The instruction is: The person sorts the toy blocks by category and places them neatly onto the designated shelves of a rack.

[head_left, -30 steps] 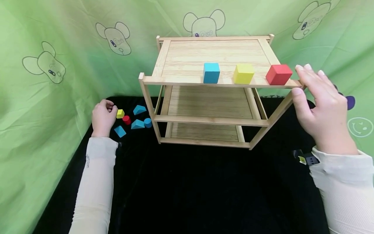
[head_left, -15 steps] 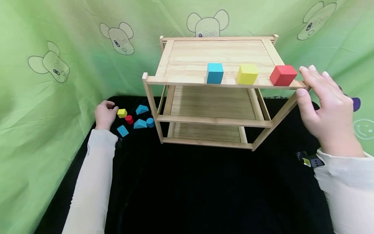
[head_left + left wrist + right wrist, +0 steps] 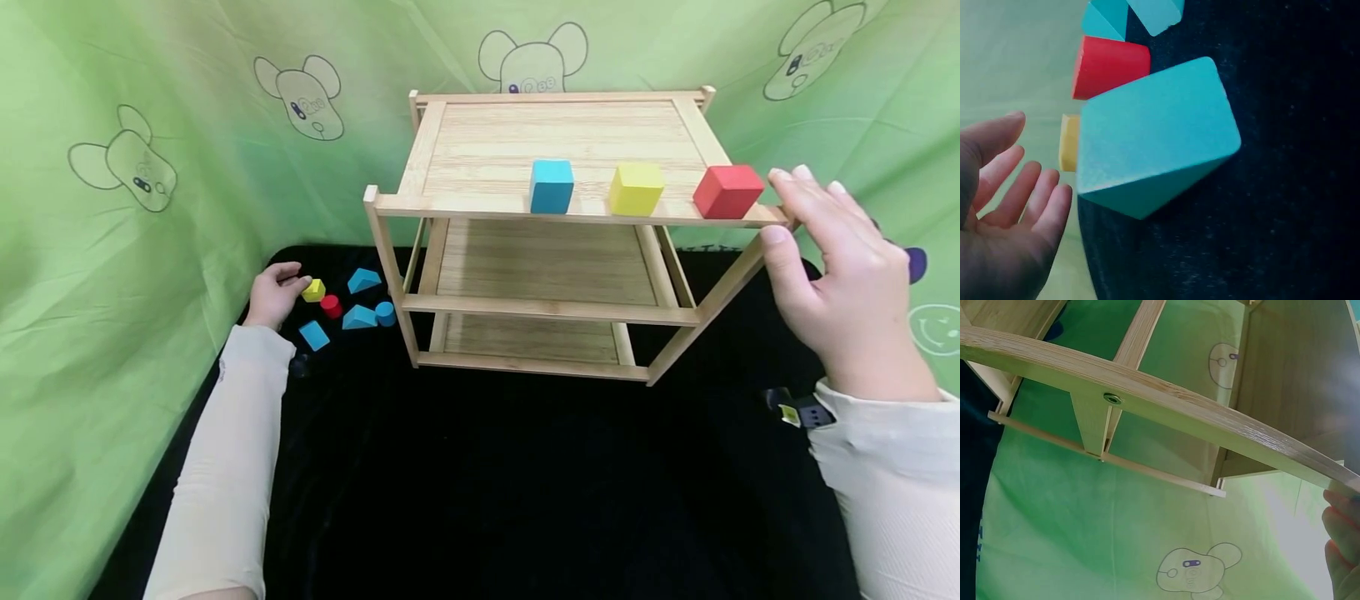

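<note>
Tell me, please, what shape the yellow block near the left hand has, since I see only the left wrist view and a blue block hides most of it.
Observer: From the head view, the yellow block looks like a small cube.
Operator: Thank you; could you also say where the right hand is?
Observer: It is at the near right corner of a wooden rack, just beside a red cube on the top shelf.
</note>
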`<state>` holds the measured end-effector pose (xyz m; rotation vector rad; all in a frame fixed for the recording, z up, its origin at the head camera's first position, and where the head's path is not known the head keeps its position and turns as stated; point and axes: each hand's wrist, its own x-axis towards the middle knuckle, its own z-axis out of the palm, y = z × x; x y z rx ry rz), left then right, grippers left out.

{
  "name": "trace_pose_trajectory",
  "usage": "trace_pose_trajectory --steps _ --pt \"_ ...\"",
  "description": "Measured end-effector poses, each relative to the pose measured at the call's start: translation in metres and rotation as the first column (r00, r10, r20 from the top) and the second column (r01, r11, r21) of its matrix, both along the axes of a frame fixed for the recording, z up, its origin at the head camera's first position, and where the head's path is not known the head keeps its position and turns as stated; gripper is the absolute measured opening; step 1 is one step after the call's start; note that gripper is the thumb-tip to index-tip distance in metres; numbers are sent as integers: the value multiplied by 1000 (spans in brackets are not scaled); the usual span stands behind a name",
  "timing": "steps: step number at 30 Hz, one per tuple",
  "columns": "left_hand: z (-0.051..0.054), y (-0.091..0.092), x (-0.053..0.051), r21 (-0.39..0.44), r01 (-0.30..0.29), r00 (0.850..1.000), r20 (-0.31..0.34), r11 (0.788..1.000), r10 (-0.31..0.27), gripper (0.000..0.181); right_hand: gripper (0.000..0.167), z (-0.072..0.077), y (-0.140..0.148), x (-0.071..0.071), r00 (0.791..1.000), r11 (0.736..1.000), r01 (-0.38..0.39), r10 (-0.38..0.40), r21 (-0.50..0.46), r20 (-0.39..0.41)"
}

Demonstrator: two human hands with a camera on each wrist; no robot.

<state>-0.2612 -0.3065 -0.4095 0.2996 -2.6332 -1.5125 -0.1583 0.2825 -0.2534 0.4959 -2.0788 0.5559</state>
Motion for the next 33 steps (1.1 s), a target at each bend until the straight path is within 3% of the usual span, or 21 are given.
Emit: trace_pose_trajectory --steps 10,27,33 --pt "-13 -4 -6 42 44 996 77 998 -47 54 53 3 -6 4 1000 999 5 -6 -53 -9" --pt "-23 -2 -7 90 -16 995 96 996 7 57 48 -1 1 -2 1000 999 -6 6 -37 -7" --pt "-22 0 -5 81 -21 995 100 997 13 56 47 -1 0 -1 1000 999 -14 13 -46 -5"
